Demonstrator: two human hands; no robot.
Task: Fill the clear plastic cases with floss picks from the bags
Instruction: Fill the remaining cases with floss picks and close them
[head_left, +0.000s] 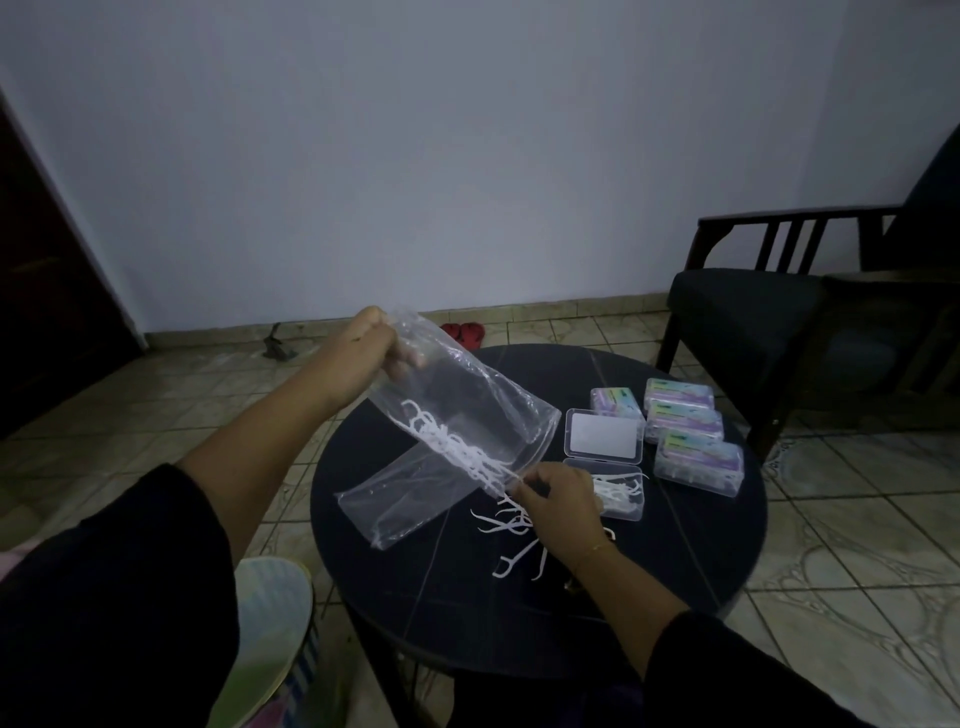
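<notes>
My left hand grips the closed end of a clear plastic bag and holds it tilted above the round black table. White floss picks lie bunched near the bag's lower open end. My right hand is at that opening with its fingers curled on some picks. A few loose floss picks lie on the table under that hand. An open clear case with picks inside sits just right of my right hand, its lid flipped back.
Several closed filled cases with colourful labels stand at the table's right. An empty clear bag lies flat on the table's left. A dark armchair stands to the right, red slippers lie by the wall.
</notes>
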